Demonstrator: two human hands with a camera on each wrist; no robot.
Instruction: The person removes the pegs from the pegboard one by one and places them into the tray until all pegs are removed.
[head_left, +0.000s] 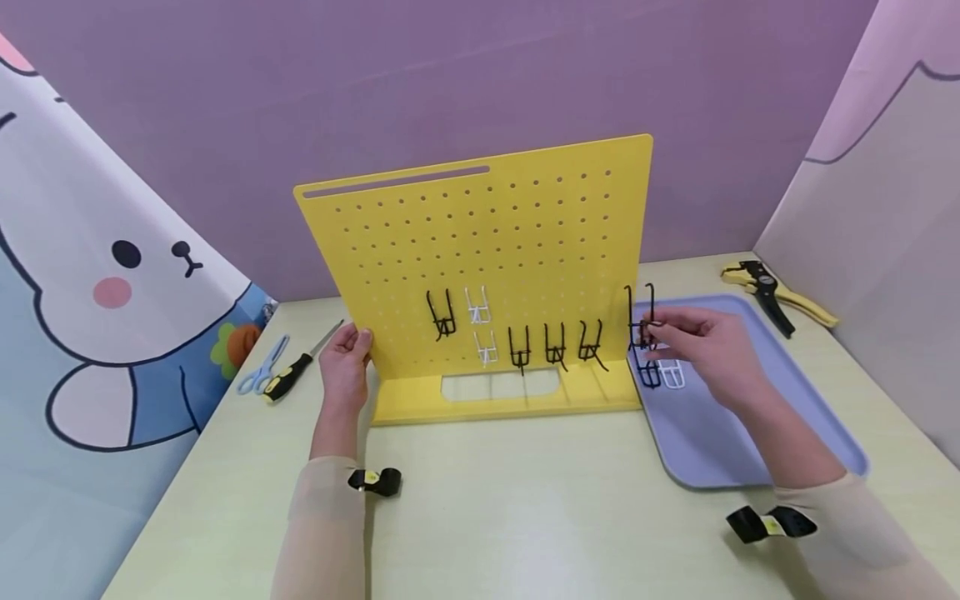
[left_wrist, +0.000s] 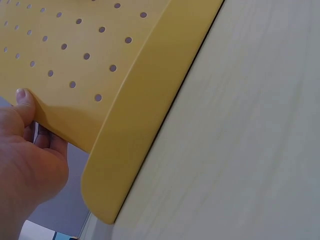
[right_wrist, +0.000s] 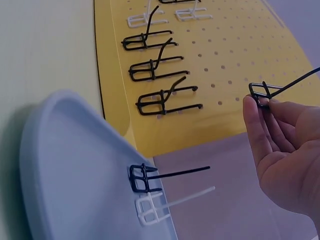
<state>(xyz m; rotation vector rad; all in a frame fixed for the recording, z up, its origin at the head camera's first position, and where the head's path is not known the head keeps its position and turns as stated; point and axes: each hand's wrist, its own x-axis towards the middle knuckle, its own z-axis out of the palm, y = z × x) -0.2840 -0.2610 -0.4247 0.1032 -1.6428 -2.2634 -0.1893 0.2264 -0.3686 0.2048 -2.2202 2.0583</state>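
A yellow pegboard (head_left: 555,242) stands on its flat yellow base. At its left edge my left hand (head_left: 345,362) grips the board, thumb in front and fingers behind, as the left wrist view confirms. My right hand (head_left: 708,350) pinches a black wire hook (right_wrist: 260,95) between thumb and fingers, just off the board's right edge in the head view. Several black hooks (right_wrist: 147,70) and two white hooks (head_left: 477,310) hang on the lower part of the board. Another black hook (right_wrist: 137,178) and a white hook (right_wrist: 147,210) lie on the blue-purple tray (head_left: 738,442).
Left of the board lie blue scissors (head_left: 262,371) and a yellow-black screwdriver (head_left: 288,377). Behind the tray, at the back right, is a yellow-black wire stripper (head_left: 768,292). A purple backdrop (head_left: 450,75) rises behind the table, with a cartoon-printed cloth (head_left: 150,217) on the left.
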